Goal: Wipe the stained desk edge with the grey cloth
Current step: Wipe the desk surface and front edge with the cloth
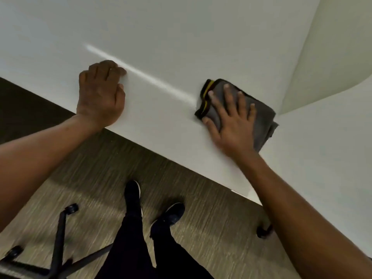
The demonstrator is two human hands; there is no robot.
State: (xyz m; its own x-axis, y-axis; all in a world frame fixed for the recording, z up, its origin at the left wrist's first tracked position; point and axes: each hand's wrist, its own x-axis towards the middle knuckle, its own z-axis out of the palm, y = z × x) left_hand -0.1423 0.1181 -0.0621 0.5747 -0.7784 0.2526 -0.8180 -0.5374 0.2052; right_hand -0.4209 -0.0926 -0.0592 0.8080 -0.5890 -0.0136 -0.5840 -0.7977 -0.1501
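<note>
The white desk point(161, 47) fills the upper half of the view, and its front edge point(171, 158) runs diagonally from upper left to lower right. A folded grey cloth point(263, 115) with a black and yellow border lies on the desk near that edge. My right hand point(231, 121) presses flat on the cloth with the fingers spread. My left hand point(100, 93) rests on the desk close to the edge, fingers curled, with nothing in it. No stain stands out on the surface; a bright streak of reflected light point(141, 75) crosses between the hands.
A pale partition panel point(332, 47) rises at the right, right behind the cloth. Below the desk edge is striped carpet point(201, 198) with my legs and dark shoes point(169, 216). A chair's black wheeled base point(58, 244) stands at lower left; another caster point(263, 231) sits at right.
</note>
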